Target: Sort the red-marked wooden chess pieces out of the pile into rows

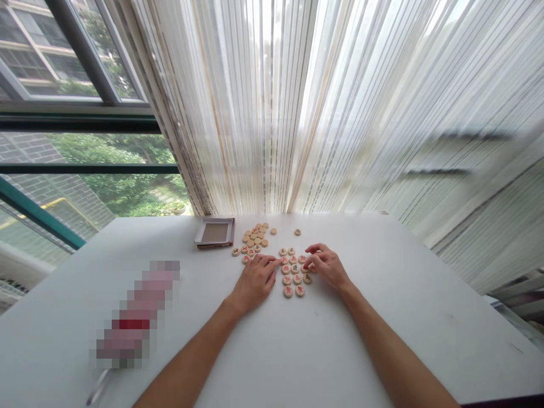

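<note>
Round wooden Chinese chess pieces (pixel 295 269), marked in red or black, lie in short rows before me on the white table. My left hand (pixel 257 280) rests at their left side with fingers stretched out. Its index fingertip touches or nearly touches a red-marked piece (pixel 284 260) at the row's left end. On the right side, my right hand (pixel 329 266) hovers with thumb and fingers curved and apart. Its fingertips are over a red-marked piece (pixel 313 268), partly hidden; whether they press on it is hard to see.
Behind my left hand is a loose pile of pieces (pixel 257 235), mostly blank side up. A single piece (pixel 297 232) lies farther back. An open shallow box (pixel 232 232) stands at the back left. A blurred-out pinkish object (pixel 144 309) lies left. Curtains (pixel 263 113) hang behind the table (pixel 365 362).
</note>
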The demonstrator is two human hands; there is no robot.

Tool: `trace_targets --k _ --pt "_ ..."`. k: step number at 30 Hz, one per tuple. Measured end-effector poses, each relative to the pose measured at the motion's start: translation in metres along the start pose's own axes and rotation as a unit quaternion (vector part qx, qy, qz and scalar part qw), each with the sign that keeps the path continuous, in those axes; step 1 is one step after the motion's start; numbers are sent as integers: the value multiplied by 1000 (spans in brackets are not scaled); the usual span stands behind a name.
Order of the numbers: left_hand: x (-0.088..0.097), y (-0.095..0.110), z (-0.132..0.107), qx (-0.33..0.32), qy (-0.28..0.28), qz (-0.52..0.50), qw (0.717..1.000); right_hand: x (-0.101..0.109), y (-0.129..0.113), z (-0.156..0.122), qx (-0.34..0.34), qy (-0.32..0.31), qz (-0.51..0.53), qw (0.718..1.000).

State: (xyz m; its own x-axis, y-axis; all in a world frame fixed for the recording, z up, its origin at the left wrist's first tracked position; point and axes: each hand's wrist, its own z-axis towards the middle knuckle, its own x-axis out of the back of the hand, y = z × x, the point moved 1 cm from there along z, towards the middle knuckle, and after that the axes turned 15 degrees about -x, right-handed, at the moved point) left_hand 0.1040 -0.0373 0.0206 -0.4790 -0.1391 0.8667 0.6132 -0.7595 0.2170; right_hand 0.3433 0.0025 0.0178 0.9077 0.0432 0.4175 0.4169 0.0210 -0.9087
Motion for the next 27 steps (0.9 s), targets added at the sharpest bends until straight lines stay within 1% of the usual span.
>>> trace_targets --k 5,13,19,27 --pt "1 0 1 2 1 -8 1000 -1 3 1 -10 -13 0 1000" --pt "0 0 0 3 3 -7 1000 0 1 0 -1 -4 -9 1000" --pt "1 1 0 3 2 -4 1000 2 -1 -1 5 13 -4 1000" --pt "1 1 0 -1 9 -7 1000 3 4 2 4 47 -5 999"
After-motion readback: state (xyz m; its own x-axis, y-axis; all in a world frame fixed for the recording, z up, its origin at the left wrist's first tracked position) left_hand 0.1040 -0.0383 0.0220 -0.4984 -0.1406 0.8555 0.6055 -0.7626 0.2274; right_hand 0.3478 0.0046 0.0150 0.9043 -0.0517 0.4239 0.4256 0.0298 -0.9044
